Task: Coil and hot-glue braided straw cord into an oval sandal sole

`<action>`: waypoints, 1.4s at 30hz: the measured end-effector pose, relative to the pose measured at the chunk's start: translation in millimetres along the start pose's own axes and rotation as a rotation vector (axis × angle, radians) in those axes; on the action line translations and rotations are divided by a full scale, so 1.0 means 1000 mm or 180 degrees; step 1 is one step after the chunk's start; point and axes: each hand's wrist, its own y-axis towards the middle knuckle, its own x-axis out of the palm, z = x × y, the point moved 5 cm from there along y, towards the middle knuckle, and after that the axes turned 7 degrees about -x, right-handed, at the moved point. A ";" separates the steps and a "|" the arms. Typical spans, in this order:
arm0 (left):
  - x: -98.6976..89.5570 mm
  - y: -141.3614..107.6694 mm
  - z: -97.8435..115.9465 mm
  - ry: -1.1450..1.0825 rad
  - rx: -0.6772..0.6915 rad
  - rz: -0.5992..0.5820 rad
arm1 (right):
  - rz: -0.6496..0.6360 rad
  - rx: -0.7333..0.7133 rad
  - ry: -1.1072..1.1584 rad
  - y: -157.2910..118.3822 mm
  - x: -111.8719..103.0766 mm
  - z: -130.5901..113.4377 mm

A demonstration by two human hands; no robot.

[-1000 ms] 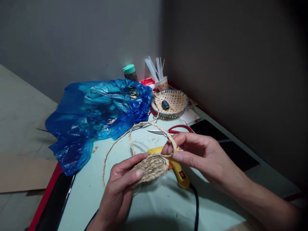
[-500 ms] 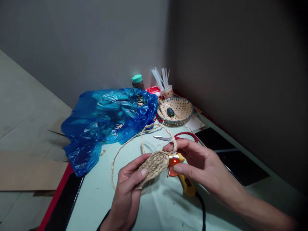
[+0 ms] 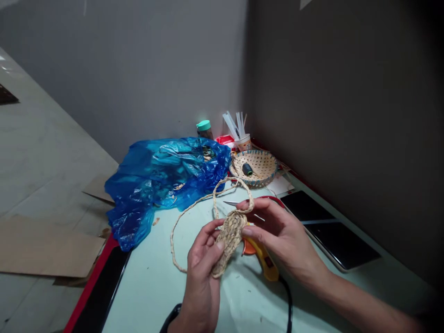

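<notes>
Woven straw piece held over tbl, pinched btwn L hand thumb + fingers. R hand part-spread: thumb set at piece's R edge, fingertips at braided cord; cord grip can't be confirmed.

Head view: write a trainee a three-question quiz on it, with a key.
1. True or false: the left hand holds the coiled braid with its thumb on the near face.
2. Multiple choice: what stands in the paper cup? A, spoons; B, glue sticks; C, flowers.
3. Name the yellow tool partly hidden by the right hand.

Key: 1, true; 2, B; 3, the glue gun.
</notes>
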 end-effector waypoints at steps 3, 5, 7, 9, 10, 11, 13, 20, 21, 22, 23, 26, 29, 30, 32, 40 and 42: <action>0.005 -0.006 0.000 -0.0036 -0.0110 -0.0059 | -0.0150 0.0088 0.0113 0.004 -0.003 -0.004; 0.006 -0.008 0.001 0.0055 -0.0187 -0.0032 | -0.0291 0.0158 0.0179 0.006 -0.006 -0.004; 0.008 -0.008 0.005 0.0232 -0.0229 -0.0009 | -0.0454 0.0253 0.0267 0.008 -0.007 -0.003; 0.009 -0.006 0.011 0.0449 -0.0147 -0.0001 | -0.0609 0.0350 0.0365 0.008 -0.006 -0.002; 0.010 -0.004 0.015 0.0558 -0.0070 0.0000 | -0.0678 0.0395 0.0411 0.008 -0.005 -0.002; 0.011 -0.003 0.018 0.0661 0.0010 0.0003 | -0.0746 0.0439 0.0455 0.008 -0.004 -0.002; 0.012 0.000 0.025 0.0819 0.0117 -0.0016 | -0.0878 0.0539 0.0540 0.007 -0.002 -0.003; 0.014 0.000 0.030 0.0934 -0.0010 -0.0127 | -0.1108 0.0758 0.0656 0.008 -0.001 -0.006; 0.014 -0.001 0.030 0.0917 -0.0040 -0.0123 | -0.1123 0.0770 0.0663 0.008 -0.001 -0.007; 0.014 -0.001 0.030 0.0892 -0.0083 -0.0122 | -0.1142 0.0780 0.0662 0.008 -0.001 -0.007; 0.015 -0.001 0.029 0.0866 -0.0139 -0.0131 | -0.1163 0.0788 0.0653 0.008 -0.002 -0.007; 0.016 -0.001 0.027 0.0778 -0.0367 -0.0161 | -0.1220 0.0790 0.0590 0.008 -0.002 -0.009; 0.016 0.000 0.025 0.0675 -0.0536 -0.0154 | -0.1224 0.0796 0.0537 0.007 -0.003 -0.010; 0.016 0.000 0.024 0.0640 -0.0570 -0.0159 | -0.1219 0.0803 0.0520 0.007 -0.003 -0.010; 0.015 0.001 0.022 0.0569 -0.0634 -0.0191 | -0.1210 0.0823 0.0486 0.007 -0.004 -0.009; 0.014 0.005 0.018 0.0473 -0.0824 -0.0400 | -0.1255 0.0817 0.0468 0.008 -0.003 -0.005; 0.016 0.007 0.016 0.0429 -0.0825 -0.0477 | -0.1256 0.0765 0.0481 0.009 -0.004 -0.004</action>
